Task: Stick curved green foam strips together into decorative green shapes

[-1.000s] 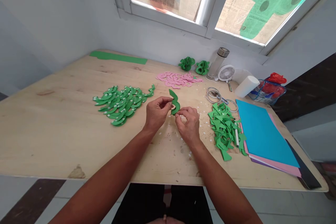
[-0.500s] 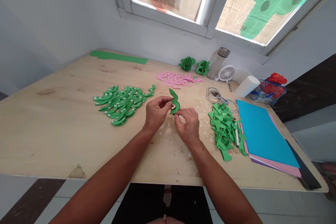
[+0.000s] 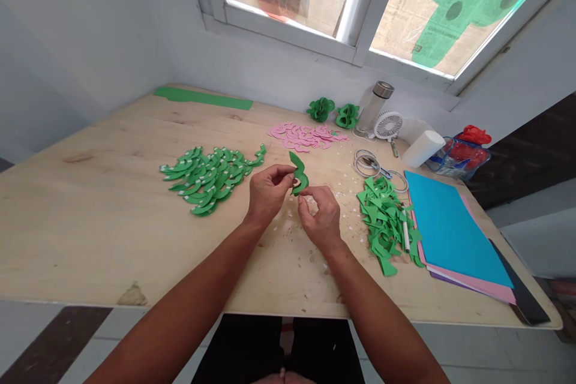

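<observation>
Over the table's [image 3: 112, 240] middle, between its near and far edges, the left hand [image 3: 270, 192] pinches the green cutout [image 3: 297, 159] between thumb and finger, while the right hand [image 3: 321, 216] has its fingertips at the cutout's lower end, whether gripping or merely touching I cannot tell.

left fingers [image 3: 291, 179] pinch curved green paper piece [image 3: 298, 163] | right fingers at its lower end

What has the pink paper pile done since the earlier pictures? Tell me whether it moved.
No. The pink paper pile lies just as far below the window frame as before.
</observation>
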`<state>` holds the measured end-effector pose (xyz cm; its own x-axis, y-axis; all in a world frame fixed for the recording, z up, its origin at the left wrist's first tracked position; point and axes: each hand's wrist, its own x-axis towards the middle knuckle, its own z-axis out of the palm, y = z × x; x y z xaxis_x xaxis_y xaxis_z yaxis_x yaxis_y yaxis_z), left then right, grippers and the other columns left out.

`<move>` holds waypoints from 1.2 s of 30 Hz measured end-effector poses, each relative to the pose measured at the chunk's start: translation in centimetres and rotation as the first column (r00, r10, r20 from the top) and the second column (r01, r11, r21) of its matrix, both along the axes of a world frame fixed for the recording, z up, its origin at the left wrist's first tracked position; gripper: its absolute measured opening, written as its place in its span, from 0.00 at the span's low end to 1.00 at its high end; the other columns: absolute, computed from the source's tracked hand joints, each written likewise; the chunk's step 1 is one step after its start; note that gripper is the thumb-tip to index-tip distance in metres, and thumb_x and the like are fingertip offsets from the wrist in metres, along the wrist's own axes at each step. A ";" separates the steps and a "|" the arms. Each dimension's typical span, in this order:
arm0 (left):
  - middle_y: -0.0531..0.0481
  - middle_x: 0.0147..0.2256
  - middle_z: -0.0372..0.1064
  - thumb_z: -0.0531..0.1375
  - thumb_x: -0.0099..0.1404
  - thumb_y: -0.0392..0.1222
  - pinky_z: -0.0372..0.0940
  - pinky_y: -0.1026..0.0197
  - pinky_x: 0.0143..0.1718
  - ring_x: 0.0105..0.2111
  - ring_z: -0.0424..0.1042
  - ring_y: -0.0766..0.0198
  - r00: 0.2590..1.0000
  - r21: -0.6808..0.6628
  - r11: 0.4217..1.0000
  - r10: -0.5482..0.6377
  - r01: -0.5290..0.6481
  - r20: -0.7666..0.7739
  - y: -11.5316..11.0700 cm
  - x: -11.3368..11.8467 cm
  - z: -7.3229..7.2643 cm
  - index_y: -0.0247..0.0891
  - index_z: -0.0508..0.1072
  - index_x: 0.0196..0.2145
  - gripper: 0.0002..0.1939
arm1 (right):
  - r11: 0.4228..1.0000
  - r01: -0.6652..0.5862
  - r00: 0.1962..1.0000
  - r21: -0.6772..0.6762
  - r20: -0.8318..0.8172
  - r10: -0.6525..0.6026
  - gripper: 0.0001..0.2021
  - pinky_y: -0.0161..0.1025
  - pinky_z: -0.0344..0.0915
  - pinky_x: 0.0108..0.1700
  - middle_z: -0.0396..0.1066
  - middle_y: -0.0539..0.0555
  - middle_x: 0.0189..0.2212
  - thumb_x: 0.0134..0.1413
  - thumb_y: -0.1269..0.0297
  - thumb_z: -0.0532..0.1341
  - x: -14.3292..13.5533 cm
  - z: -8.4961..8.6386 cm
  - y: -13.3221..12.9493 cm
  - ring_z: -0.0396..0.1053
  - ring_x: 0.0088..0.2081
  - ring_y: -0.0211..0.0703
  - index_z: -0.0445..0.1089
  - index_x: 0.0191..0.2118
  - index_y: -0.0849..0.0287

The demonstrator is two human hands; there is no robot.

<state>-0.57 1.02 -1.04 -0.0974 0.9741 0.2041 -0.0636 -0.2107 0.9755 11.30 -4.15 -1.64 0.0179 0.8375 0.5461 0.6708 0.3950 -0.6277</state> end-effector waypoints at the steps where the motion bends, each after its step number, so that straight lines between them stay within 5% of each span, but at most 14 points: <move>1: 0.51 0.27 0.75 0.62 0.51 0.39 0.70 0.62 0.31 0.26 0.75 0.63 1.000 0.000 1.000 -0.001 0.001 0.005 0.0 0.0 0.0 0.36 0.75 0.29 0.07 | 1.000 0.013 0.999 -0.020 -0.038 -0.014 0.06 0.43 0.64 0.44 0.73 0.55 0.33 0.51 0.68 0.56 0.0 0.0 0.0 0.68 0.39 0.46 0.69 0.34 0.56; 15: 0.49 0.28 0.75 0.63 0.51 0.40 0.71 0.60 0.32 0.26 0.75 0.61 0.999 -0.034 0.999 -0.038 0.039 0.034 -0.2 0.3 -0.3 0.34 0.76 0.31 0.09 | 0.974 0.024 0.887 -0.224 -0.445 -0.124 0.08 0.39 0.65 0.40 0.72 0.51 0.30 0.47 0.64 0.60 0.1 -0.6 1.0 0.71 0.33 0.41 0.65 0.36 0.58; 22: 0.49 0.28 0.75 0.63 0.50 0.39 0.71 0.60 0.32 0.26 0.75 0.62 0.996 -0.051 0.996 -0.073 0.076 0.053 -0.2 0.3 -0.3 0.33 0.75 0.31 0.09 | 0.958 -0.104 0.734 -0.268 -0.671 -0.108 0.10 0.35 0.63 0.33 0.69 0.49 0.26 0.44 0.65 0.62 0.4 -0.9 1.3 0.68 0.29 0.38 0.65 0.36 0.59; 36: 0.49 0.26 0.74 0.64 0.49 0.39 0.70 0.60 0.31 0.25 0.74 0.62 0.993 -0.054 0.994 -0.095 0.099 0.065 0.0 0.2 -0.3 0.33 0.76 0.30 0.10 | 0.939 -0.198 0.540 -0.281 -0.831 -0.134 0.09 0.33 0.64 0.31 0.69 0.46 0.23 0.41 0.66 0.63 0.1 -0.4 1.3 0.67 0.25 0.34 0.67 0.32 0.59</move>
<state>-0.38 0.99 -1.34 -0.0126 0.9894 0.1445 -0.1424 -0.1448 0.9791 11.39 -2.82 -1.99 0.2903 0.9569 0.0122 -0.2301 0.0822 -0.9697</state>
